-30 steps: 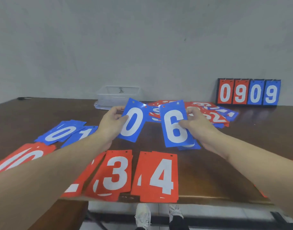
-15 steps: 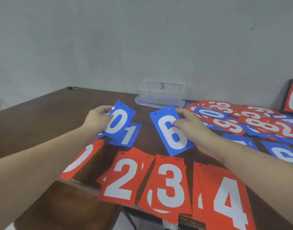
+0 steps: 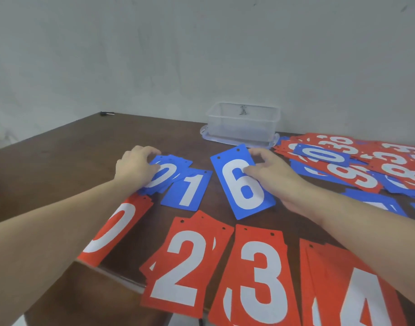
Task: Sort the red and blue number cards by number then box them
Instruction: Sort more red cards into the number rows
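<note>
My left hand [image 3: 136, 167] grips a blue 0 card [image 3: 165, 175] down on the small blue 0 pile, beside a blue 1 card [image 3: 188, 189]. My right hand [image 3: 271, 175] pinches the right edge of a blue 6 card [image 3: 243, 184], which lies tilted on the brown table [image 3: 60, 161]. Along the near edge lie red piles: 0 [image 3: 112, 231], 2 [image 3: 183, 267], 3 [image 3: 258, 278] and 4 [image 3: 357, 297]. A clear plastic box [image 3: 243, 122] stands open at the back by the wall.
A loose heap of mixed red and blue cards [image 3: 357, 165] spreads across the right side of the table. The box sits on its lid. A small dark object [image 3: 107, 113] lies at the far left corner. The grey wall runs behind the table.
My left hand has lowered the blue 0 card onto the blue 0 pile. My right hand has brought the blue 6 card down to the table. The view turned left.
</note>
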